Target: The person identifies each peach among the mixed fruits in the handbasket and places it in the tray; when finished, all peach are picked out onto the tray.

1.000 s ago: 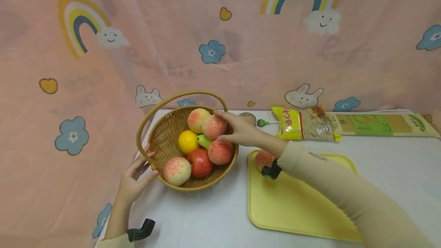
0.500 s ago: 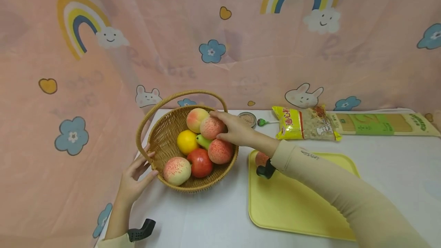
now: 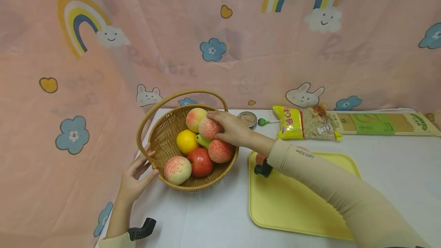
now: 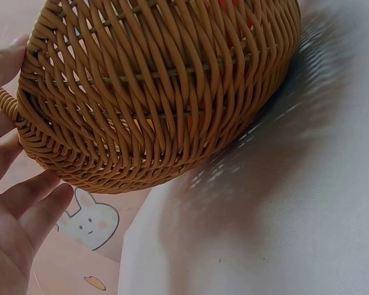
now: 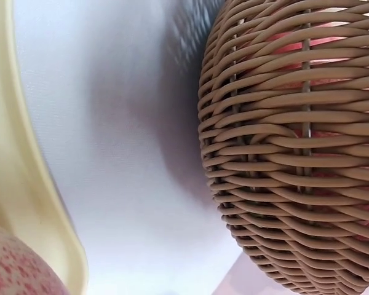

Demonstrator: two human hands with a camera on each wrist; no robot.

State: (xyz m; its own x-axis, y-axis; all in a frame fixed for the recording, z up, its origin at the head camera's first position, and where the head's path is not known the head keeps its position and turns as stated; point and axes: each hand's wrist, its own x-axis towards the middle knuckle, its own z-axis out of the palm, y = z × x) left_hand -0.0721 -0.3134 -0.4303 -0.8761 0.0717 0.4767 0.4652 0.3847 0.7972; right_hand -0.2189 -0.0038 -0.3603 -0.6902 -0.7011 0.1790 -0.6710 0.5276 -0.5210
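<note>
A wicker basket (image 3: pixel 165 141) with an arched handle stands tilted toward the camera. My left hand (image 3: pixel 135 177) grips its left side near the base of the handle, thumb and fingers about the rim. Inside, my right hand (image 3: pixel 234 128) holds a speckled peach (image 3: pixel 209 128) between thumb and fingers. Around that peach lie a yellow-red peach (image 3: pixel 195 119), a yellow round fruit (image 3: pixel 187 142), a green pear-like fruit (image 3: pixel 203 141), a red fruit (image 3: pixel 200 162), a pale speckled peach (image 3: pixel 177 170) and a darker peach (image 3: pixel 221 151). In the right wrist view the basket's wall (image 5: pixel 295 141) hides the right hand.
Right of the basket lies a yellow tray (image 3: pixel 299 206) bearing a peach (image 5: pixel 18 267), mostly hidden by the right wrist in the head view. Behind it are a round tin (image 3: pixel 247 119), a lollipop (image 3: pixel 263 121), a yellow food bag (image 3: pixel 306 122) and a long noodle pack (image 3: pixel 382 124).
My right hand has shifted slightly left with the peach, farther into the basket. The neighbouring fruit has moved a little left too. My left hand keeps its hold on the basket.
</note>
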